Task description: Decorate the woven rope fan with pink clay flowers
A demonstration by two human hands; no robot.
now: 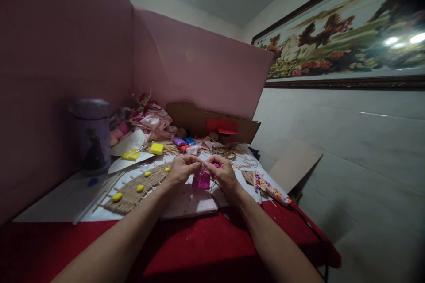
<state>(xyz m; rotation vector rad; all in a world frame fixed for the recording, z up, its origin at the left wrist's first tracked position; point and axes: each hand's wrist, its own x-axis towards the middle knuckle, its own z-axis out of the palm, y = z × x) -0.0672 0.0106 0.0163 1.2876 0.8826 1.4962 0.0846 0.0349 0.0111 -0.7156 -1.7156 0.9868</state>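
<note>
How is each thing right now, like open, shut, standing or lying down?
Magenta packet: held up; whether open, can't tell
Left hand: shut, pinching the packet
Right hand: shut, pinching the packet
Flask: upright, lid on
Woven piece: lying flat, yellow blobs on top
Framed picture: hanging up

Bench (186, 247): covered in red cloth (40, 243), white sheets (66, 201) over it. Left rear: upright lidded tumbler (94, 141). Left of centre: woven piece (129, 196) on projecting sticks, bearing yellow lumps (117, 197). Behind: loose sticks (171, 147), yellow block (157, 148), purple packet (179, 142) beside blue packet (190, 141). Right: floral-patterned object (274, 192), black cable (308, 223) near it.
</note>
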